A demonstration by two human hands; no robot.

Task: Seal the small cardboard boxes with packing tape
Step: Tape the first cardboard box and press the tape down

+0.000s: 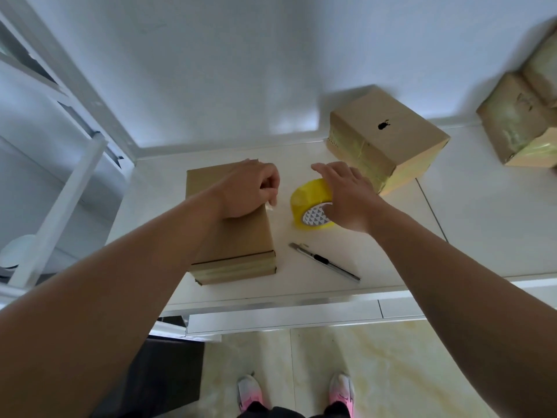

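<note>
Tape roll (306, 200) under right hand (346, 194), grip spread open | left hand (250, 188) on box (238, 242), grip pinching tape end (270, 207)

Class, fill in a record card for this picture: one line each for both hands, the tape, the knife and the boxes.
left hand: curled, resting on near box; pinch unclear
right hand: fingers spread over tape roll
knife: lying on table, nearer the person than the roll
far box: taped, black mark on top
other boxes: taped, far right
</note>
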